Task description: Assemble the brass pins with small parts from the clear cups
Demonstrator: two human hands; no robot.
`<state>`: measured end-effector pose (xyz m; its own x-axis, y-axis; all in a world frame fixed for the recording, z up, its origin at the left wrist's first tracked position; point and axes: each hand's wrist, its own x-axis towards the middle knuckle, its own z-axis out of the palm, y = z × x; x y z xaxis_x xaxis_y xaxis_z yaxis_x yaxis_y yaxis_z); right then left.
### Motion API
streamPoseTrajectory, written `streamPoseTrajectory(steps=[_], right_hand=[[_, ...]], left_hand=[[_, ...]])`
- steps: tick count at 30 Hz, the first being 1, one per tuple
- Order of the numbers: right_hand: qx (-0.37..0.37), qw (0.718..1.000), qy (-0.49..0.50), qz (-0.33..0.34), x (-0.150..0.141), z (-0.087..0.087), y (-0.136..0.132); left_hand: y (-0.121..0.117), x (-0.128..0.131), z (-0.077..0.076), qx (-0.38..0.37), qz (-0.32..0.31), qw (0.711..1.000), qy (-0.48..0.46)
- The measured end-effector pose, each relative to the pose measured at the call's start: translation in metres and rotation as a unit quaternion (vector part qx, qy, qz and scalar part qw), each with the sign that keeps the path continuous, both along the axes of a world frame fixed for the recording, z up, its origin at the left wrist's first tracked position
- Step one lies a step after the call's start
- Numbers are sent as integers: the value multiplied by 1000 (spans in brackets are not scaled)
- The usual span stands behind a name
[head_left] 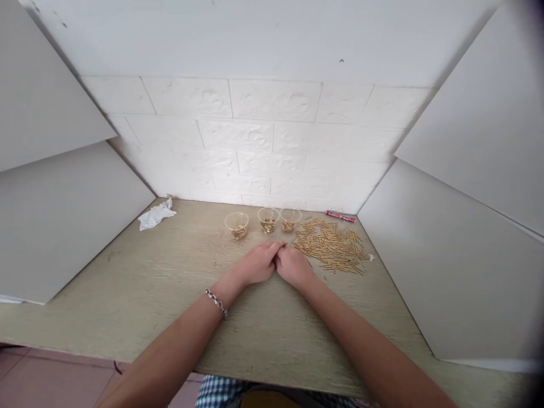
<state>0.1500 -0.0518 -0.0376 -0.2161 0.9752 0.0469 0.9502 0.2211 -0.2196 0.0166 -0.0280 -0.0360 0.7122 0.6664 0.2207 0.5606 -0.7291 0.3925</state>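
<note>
My left hand (pixel 258 264), with a silver chain bracelet (pixel 216 302) at its wrist, meets my right hand (pixel 294 265) over the middle of the tabletop. The fingers of both are closed and touch one another; whatever they may hold is hidden. Just beyond them stand three clear plastic cups: a left cup (pixel 237 217), a middle cup (pixel 268 212) and a right cup (pixel 291 212), each with small gold-coloured pieces in the bottom. Beside my right hand spreads a loose heap of thin gold-coloured metal pins (pixel 331 245).
A pink-and-red pen-like stick (pixel 340 216) lies behind the heap, near the right panel (pixel 463 255). Crumpled white tissue (pixel 157 215) is at the back left by the left panel (pixel 72 215). A white brick-patterned wall (pixel 250 136) closes off the back of the wooden table (pixel 148 294).
</note>
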Motion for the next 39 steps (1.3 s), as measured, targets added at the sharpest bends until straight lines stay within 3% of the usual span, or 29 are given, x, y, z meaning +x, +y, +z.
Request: streamPoseTrajectory(steps=[29,35,39], right_hand=[[1,999,-44,-3,-4,4,-3],[7,999,-49,-9,-4,4,-3],[6,998,-58,-20,-3,4,-5]], left_hand=[[6,-3,-4,33,8,999,0],[7,-14,22,166,43,985,-15],[14,-33,39,249,128,958,-61]])
